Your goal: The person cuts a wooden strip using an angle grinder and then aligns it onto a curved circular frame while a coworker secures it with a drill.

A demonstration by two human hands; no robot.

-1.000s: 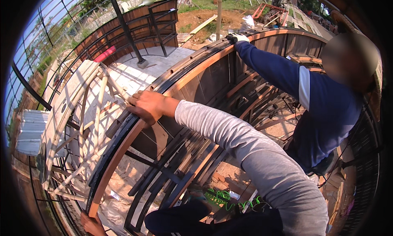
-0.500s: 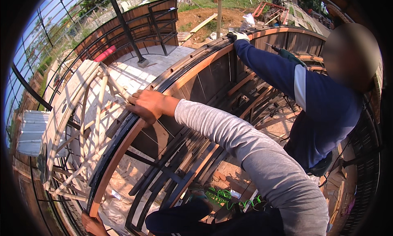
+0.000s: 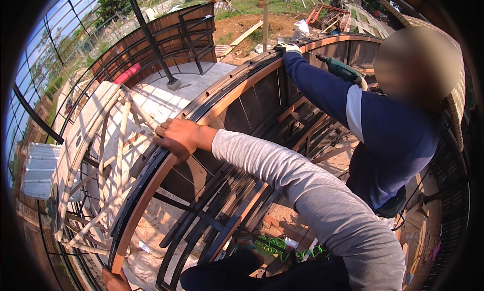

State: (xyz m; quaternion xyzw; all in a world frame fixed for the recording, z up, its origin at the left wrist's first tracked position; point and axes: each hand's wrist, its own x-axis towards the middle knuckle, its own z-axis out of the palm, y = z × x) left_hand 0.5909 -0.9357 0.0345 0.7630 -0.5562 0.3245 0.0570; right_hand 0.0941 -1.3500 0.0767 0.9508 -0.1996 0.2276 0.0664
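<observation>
A curved wooden rail (image 3: 143, 200) with a black strip along its outer edge tops a rounded panel of dark upright boards. My right hand (image 3: 177, 138), in a grey sleeve, is wrapped over the top of this rail. Lower down, at the left end of the curve, my left hand (image 3: 115, 280) closes round the same rail; part of it is cut off by the picture's edge. Across the rail to the right, a co-worker in a dark blue top holds a green power drill (image 3: 340, 69), its bit pointing at the wood. The co-worker's gloved hand (image 3: 290, 48) presses on the rail's top.
Dark curved slats and bars (image 3: 212, 215) fill the space inside the panel, with a green coiled hose (image 3: 272, 245) below. A light wooden truss-like frame (image 3: 113, 144) stands at left. Beyond are a black post (image 3: 151, 36) and another curved wooden wall (image 3: 146, 46).
The co-worker has leaned left and brought the drill up with its bit close to the rail. My two hands stay on the rail, while the view has shifted slightly.
</observation>
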